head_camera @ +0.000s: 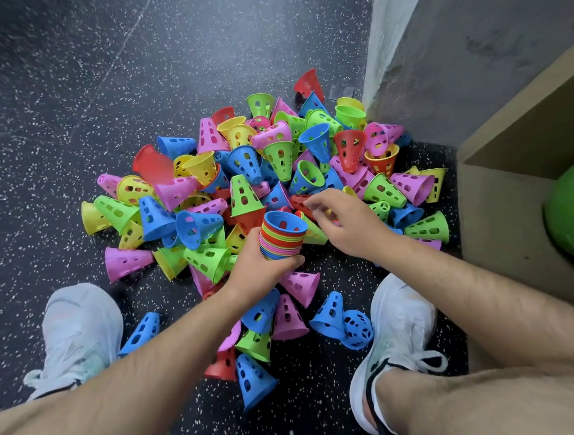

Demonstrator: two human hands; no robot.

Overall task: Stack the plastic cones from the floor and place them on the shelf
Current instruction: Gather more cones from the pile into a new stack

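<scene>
Nearest, at 7 and 5 o'clock, a pale left shoe (79, 337) and right shoe (395, 344) are planted wide on the speckled floor (71, 112), probably so the person can crouch over the work. A few stray perforated cones lie between them, among them a blue cone (255, 382) on its side. Just beyond, near the middle of the view, the left hand (261, 265) wraps its fingers around the narrow end of a stack of nested cones (283, 238). The stack is held mouth up with a blue rim on top, which looks meant to let the next cone drop straight in. Just beside it at 1 o'clock, the right hand (347, 222) reaches into the heap with bent fingers pointing down. Whether they have closed on a cone cannot be told. Farther out at 12 o'clock spreads the pile of loose cones (281, 165), pink, green, yellow, blue and red, tumbled against the grey wall (480, 61), so most of the gathering remains. At 3 o'clock stands a wooden shelf unit (500, 231) with a green ball (569, 214) inside, likely where the stack will go.
</scene>
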